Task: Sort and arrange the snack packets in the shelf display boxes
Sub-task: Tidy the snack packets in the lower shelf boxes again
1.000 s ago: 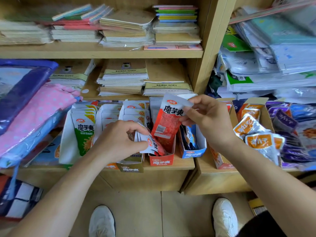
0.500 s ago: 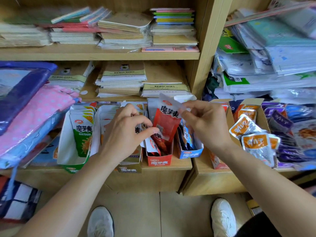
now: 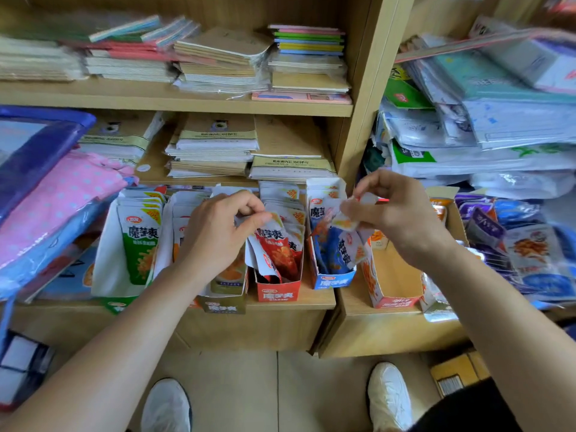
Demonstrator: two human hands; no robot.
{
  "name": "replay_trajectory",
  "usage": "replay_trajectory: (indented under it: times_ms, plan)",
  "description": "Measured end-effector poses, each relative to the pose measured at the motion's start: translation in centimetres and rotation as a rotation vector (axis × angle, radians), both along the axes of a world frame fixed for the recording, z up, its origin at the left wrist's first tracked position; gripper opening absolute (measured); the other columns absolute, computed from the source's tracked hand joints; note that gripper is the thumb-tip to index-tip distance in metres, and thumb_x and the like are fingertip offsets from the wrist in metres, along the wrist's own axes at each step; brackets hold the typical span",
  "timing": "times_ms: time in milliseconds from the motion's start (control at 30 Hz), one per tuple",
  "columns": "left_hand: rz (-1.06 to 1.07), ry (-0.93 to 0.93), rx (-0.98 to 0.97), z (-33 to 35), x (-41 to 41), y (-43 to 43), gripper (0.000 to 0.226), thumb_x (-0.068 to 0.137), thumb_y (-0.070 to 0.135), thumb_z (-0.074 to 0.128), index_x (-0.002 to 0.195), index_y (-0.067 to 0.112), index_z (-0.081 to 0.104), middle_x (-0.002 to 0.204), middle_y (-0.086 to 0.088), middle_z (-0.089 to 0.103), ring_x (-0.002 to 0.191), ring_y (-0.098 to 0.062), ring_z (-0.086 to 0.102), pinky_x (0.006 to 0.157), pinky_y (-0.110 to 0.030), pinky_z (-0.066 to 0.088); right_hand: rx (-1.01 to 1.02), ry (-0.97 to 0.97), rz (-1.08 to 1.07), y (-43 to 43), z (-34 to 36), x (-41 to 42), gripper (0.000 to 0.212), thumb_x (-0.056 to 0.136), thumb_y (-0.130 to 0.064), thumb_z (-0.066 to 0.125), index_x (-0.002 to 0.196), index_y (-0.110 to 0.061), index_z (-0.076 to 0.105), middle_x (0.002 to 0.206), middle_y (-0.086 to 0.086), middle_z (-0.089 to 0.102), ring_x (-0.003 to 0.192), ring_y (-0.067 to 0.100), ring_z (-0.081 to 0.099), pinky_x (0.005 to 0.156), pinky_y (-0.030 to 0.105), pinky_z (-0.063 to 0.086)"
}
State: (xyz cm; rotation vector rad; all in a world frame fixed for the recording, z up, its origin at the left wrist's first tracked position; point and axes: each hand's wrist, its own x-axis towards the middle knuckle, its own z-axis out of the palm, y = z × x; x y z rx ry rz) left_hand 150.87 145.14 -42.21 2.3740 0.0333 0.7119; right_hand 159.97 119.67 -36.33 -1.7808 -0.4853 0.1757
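The left hand (image 3: 218, 235) is pinching red packets (image 3: 277, 247) upright in the red box (image 3: 277, 295) at the front edge of the shelf (image 3: 314, 302) — probably squaring them; the right hand (image 3: 396, 213) is pinching a small packet (image 3: 344, 221), blurred, over the blue box (image 3: 333, 280).

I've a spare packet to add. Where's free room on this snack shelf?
The orange box, between blue box and purple packets, looks mostly bare. Crowded: the green box and the red box, where the left hand pinches a red packet; the right hand pinches a small packet.
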Motion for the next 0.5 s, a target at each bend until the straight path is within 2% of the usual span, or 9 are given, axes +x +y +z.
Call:
replay_trajectory:
  times_ms: [67, 100, 167, 233, 267, 367, 433, 500]
  plan:
    - [0.007, -0.014, 0.014, 0.1, 0.3, -0.2, 0.007, 0.090, 0.027, 0.074, 0.094, 0.021, 0.074, 0.077, 0.017, 0.066, 0.076, 0.005, 0.062, 0.066, -0.021, 0.049, -0.082, -0.081, -0.016, -0.7, 0.0, 0.0, 0.022, 0.081, -0.002, 0.080, 0.094, -0.007, 0.063, 0.092, 0.010, 0.070, 0.079, 0.030, 0.073, 0.067, 0.050, 0.062]
    - [0.018, -0.023, 0.016, 0.0, 0.4, -0.3, 0.007, 0.089, 0.024, 0.076, 0.094, 0.019, 0.076, 0.076, 0.017, 0.065, 0.075, 0.007, 0.061, 0.067, -0.018, 0.048, -0.107, -0.122, -0.020, -1.1, 0.2, -0.1, 0.023, 0.083, 0.000, 0.077, 0.099, -0.010, 0.064, 0.095, 0.008, 0.071, 0.080, 0.026, 0.074, 0.068, 0.050, 0.062]
    - [0.051, -0.037, -0.008, 0.0, 0.6, -0.6, 0.008, 0.088, 0.024, 0.078, 0.093, 0.018, 0.077, 0.074, 0.014, 0.066, 0.074, 0.004, 0.063, 0.068, -0.020, 0.050, -0.120, -0.229, -0.029, -1.9, 0.7, -0.1, 0.035, 0.085, 0.001, 0.074, 0.113, -0.016, 0.063, 0.096, 0.005, 0.072, 0.083, 0.019, 0.073, 0.067, 0.042, 0.063]
    - [0.099, -0.038, -0.052, 0.0, 0.9, -0.7, 0.010, 0.086, 0.027, 0.079, 0.090, 0.019, 0.078, 0.074, 0.011, 0.069, 0.073, -0.001, 0.066, 0.068, -0.023, 0.054, -0.085, -0.330, -0.050, -2.6, 1.1, -0.1, 0.041, 0.088, -0.001, 0.072, 0.123, -0.020, 0.063, 0.092, -0.001, 0.072, 0.085, 0.012, 0.071, 0.069, 0.029, 0.060]
    - [0.121, -0.037, -0.078, 0.0, 1.1, -0.7, 0.012, 0.085, 0.029, 0.080, 0.089, 0.019, 0.078, 0.075, 0.010, 0.070, 0.073, -0.001, 0.066, 0.068, -0.024, 0.055, -0.045, -0.359, -0.066, -2.9, 1.3, -0.1, 0.037, 0.089, -0.003, 0.072, 0.122, -0.019, 0.065, 0.091, -0.004, 0.073, 0.085, 0.011, 0.070, 0.070, 0.026, 0.058]
    - [0.175, -0.023, -0.161, 0.2, 1.4, -0.8, 0.016, 0.081, 0.033, 0.084, 0.087, 0.020, 0.078, 0.074, 0.012, 0.070, 0.072, 0.004, 0.066, 0.066, -0.016, 0.053, 0.152, -0.363, -0.106, -3.4, 2.0, 0.0, 0.019, 0.090, -0.004, 0.072, 0.106, -0.013, 0.072, 0.093, -0.004, 0.076, 0.085, 0.015, 0.072, 0.073, 0.031, 0.058]
    - [0.206, -0.002, -0.205, 0.3, 1.6, -0.8, 0.016, 0.078, 0.034, 0.086, 0.083, 0.021, 0.079, 0.070, 0.016, 0.068, 0.068, 0.007, 0.066, 0.062, -0.008, 0.048, 0.279, -0.327, -0.084, -3.5, 2.3, -0.1, 0.016, 0.089, -0.001, 0.071, 0.100, -0.013, 0.072, 0.091, -0.003, 0.077, 0.083, 0.018, 0.072, 0.072, 0.032, 0.058]
    - [0.212, 0.025, -0.261, 0.5, 1.8, -0.8, 0.015, 0.076, 0.033, 0.087, 0.080, 0.022, 0.079, 0.070, 0.014, 0.071, 0.067, 0.004, 0.068, 0.062, -0.011, 0.049, 0.341, -0.283, -0.029, -3.2, 2.4, -0.3, 0.017, 0.089, 0.002, 0.070, 0.098, -0.012, 0.071, 0.090, -0.002, 0.077, 0.083, 0.019, 0.071, 0.073, 0.032, 0.057]
